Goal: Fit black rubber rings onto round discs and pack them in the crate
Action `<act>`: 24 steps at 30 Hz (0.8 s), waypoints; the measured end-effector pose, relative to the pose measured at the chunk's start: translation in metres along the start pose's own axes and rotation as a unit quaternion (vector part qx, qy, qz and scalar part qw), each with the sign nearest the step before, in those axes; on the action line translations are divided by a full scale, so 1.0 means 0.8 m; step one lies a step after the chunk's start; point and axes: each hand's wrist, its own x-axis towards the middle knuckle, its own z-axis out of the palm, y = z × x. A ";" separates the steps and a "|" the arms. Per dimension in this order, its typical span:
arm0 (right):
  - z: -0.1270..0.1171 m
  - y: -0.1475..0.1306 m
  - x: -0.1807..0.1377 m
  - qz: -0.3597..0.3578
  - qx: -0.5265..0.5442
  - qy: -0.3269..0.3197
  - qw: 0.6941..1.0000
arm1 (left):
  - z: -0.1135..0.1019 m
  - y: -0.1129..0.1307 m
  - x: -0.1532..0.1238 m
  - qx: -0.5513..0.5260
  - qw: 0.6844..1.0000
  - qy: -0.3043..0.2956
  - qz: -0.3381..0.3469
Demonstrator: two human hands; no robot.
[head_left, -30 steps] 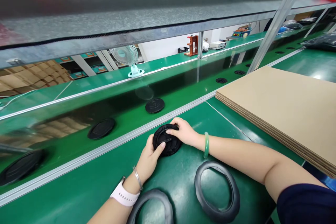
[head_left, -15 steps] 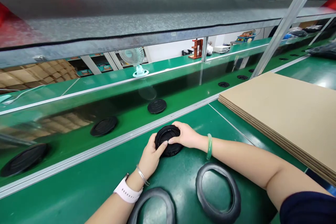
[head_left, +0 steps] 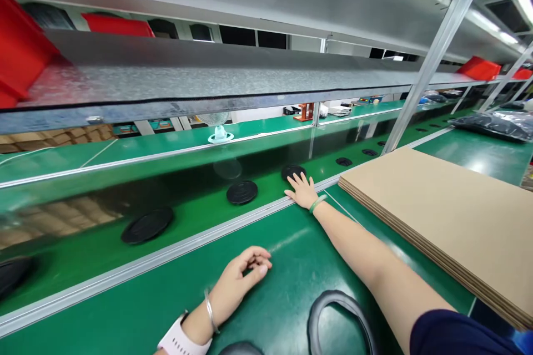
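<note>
Right hand (head_left: 303, 191): arm stretched out across the green bench (head_left: 291, 266) to the metal rail at the edge of the conveyor belt (head_left: 200, 208). The palm is down and the fingers are spread apart, holding nothing. The fingertips lie at the near rim of a black round cap (head_left: 293, 171), which sits flat on the belt. Whether they touch it cannot be told. There is a green bangle (head_left: 317, 203) on that wrist.

Left hand (head_left: 244, 274): resting on the bench near the body, fingers loosely curled inward, empty. It wears a white watch (head_left: 179, 338) and a thin silver bracelet.

Two more caps (head_left: 241, 192) (head_left: 146, 224) lie on the belt to the left, well apart. A black rubber ring (head_left: 333, 297) lies on the bench under the right forearm. A stack of cardboard sheets (head_left: 449, 211) lies to the right.
</note>
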 end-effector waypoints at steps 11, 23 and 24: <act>0.012 0.001 -0.023 -0.029 0.017 -0.062 0.997 | 0.018 0.031 -0.037 0.280 0.941 -0.185 0.051; 0.005 -0.019 -0.102 -0.042 0.310 -0.041 0.949 | 0.015 0.007 -0.007 -0.585 0.800 -0.083 -0.100; 0.003 -0.022 -0.103 -0.041 0.334 -0.041 0.941 | 0.016 0.008 -0.008 -0.576 0.806 -0.101 -0.092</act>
